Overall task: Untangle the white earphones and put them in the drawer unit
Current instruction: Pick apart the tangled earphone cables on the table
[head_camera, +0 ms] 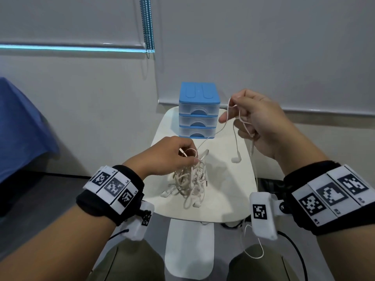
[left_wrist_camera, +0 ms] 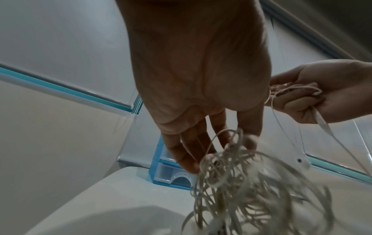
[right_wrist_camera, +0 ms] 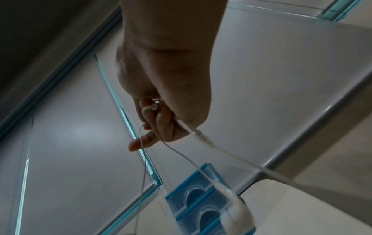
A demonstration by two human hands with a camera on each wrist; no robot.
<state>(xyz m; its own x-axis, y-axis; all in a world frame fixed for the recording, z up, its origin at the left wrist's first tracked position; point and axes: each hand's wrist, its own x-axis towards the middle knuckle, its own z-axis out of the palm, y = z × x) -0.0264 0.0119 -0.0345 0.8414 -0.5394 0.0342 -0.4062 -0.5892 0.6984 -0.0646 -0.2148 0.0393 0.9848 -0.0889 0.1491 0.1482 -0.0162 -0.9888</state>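
A knotted bundle of white earphones (head_camera: 190, 179) (left_wrist_camera: 247, 182) hangs over the small white table (head_camera: 227, 203). My left hand (head_camera: 172, 155) (left_wrist_camera: 201, 111) pinches the top of the bundle and lifts it. My right hand (head_camera: 255, 122) (right_wrist_camera: 161, 114) is raised to the right of it and grips a freed cord (head_camera: 225, 122) (right_wrist_camera: 203, 138) looped through its curled fingers. One earbud (head_camera: 236, 158) (right_wrist_camera: 235, 214) dangles below that hand, and a long cord runs down past the table edge. The blue drawer unit (head_camera: 198, 110) (left_wrist_camera: 171, 174) (right_wrist_camera: 201, 200) stands behind, all three drawers closed.
The table is narrow, with its white leg (head_camera: 189, 248) between my knees. A blue cloth (head_camera: 20, 128) lies at the far left. Grey roller blinds and a bead chain (head_camera: 147, 27) hang behind the table.
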